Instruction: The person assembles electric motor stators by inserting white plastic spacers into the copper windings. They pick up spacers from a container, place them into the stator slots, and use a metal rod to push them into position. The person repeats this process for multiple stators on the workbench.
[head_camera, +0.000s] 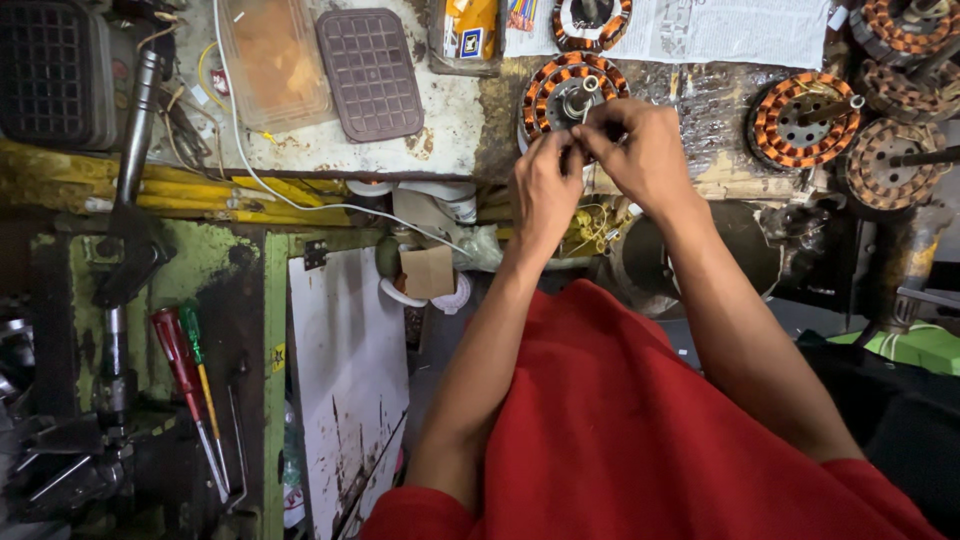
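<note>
A round motor stator (556, 84) with copper-orange windings and a centre shaft lies on the worn workbench (440, 140). My left hand (545, 190) and my right hand (640, 150) meet just in front of it, fingertips pinched together over its near edge. What the fingers pinch is too small to make out; it may be a thin wire from the winding. My red shirt fills the lower middle of the view.
More wound stators (805, 120) (890, 165) lie at the right, another stator (590, 20) at the top on a newspaper (720, 30). A brown grid pad (370, 72), a clear plastic tray (272, 60) and a white cable (300, 200) lie left. Screwdrivers (190, 390) hang lower left.
</note>
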